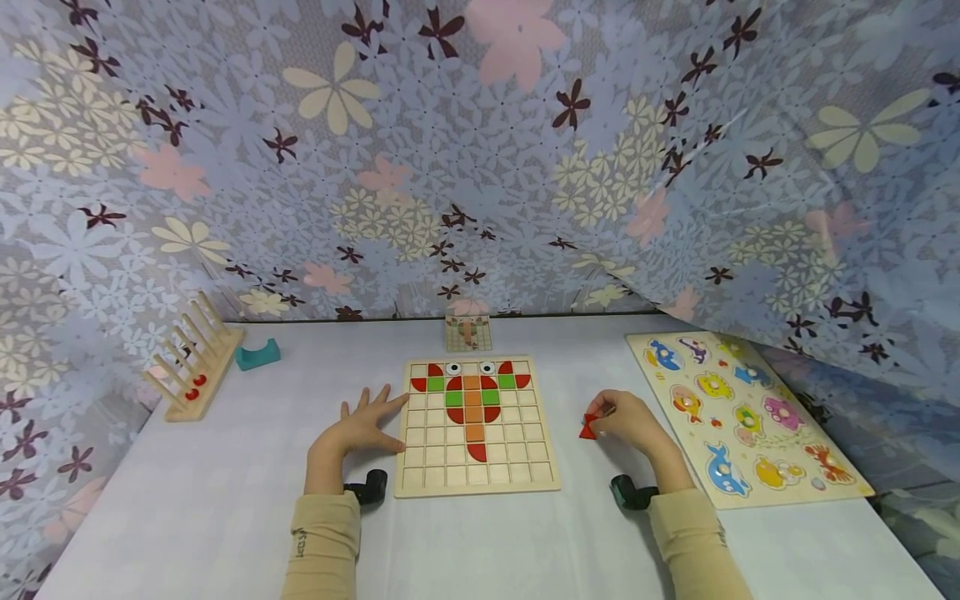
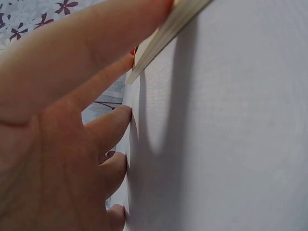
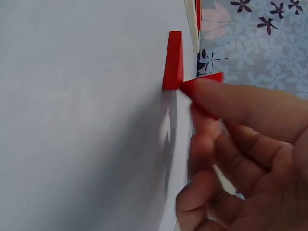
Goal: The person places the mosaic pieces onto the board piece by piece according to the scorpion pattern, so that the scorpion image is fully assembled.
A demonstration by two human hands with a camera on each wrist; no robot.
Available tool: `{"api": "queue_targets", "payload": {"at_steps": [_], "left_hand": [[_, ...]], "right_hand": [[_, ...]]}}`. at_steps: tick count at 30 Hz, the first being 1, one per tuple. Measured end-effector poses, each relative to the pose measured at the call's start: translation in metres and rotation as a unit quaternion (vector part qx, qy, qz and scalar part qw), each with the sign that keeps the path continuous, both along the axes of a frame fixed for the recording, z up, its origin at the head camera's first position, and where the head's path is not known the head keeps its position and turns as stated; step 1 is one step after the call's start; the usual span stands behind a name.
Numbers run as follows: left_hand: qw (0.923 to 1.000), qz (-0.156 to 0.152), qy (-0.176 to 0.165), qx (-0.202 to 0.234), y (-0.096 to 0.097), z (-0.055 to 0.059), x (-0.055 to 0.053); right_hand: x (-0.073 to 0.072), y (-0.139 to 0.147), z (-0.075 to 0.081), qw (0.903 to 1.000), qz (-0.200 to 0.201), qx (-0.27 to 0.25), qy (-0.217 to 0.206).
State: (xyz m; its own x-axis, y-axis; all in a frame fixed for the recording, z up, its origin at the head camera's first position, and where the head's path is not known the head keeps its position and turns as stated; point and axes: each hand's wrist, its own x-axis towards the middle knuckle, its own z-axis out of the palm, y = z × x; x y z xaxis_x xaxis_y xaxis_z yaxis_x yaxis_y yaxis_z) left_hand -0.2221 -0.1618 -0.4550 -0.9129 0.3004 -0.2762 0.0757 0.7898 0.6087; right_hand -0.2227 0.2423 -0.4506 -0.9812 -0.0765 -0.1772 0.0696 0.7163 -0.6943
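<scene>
A wooden grid board (image 1: 517, 479) lies flat on the table, with red, green and orange pieces and two eye tiles forming a pattern in its upper and middle cells. My left hand (image 1: 362, 429) is at its left side, fingers spread, index fingertip and thumb tip at the board's edge. To the right of the board, my right hand (image 1: 628, 418) pinches a small red block (image 3: 209, 79) between thumb and fingers. A second red block (image 3: 174, 60), seen edge-on in the right wrist view, sits on the table right beside the pinched one.
A small pattern card (image 1: 480, 340) lies behind the board. On the far left stand a wooden peg rack (image 1: 217, 354) with red beads and a teal curved block (image 1: 258, 357). A sea-animal peg puzzle (image 1: 693, 450) lies on the right. Floral cloth (image 1: 480, 167) hangs behind the table.
</scene>
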Motion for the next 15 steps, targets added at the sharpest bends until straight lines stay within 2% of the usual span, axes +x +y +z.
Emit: {"api": "queue_targets", "payload": {"at_steps": [6, 11, 15], "left_hand": [[1.0, 0.0, 0.0, -0.001, -0.001, -0.001, 0.0], [1.0, -0.002, -0.003, 0.0, -0.001, 0.0, 0.0], [1.0, -0.003, -0.004, 0.002, -0.001, 0.0, 0.0]], "right_hand": [[-0.005, -0.013, 0.004, 0.9952, 0.003, -0.096, 0.018], [-0.004, -0.032, 0.012, 0.9804, 0.022, -0.195, 0.015], [-0.002, -0.049, 0.016, 0.9737, 0.031, -0.226, 0.005]]}}
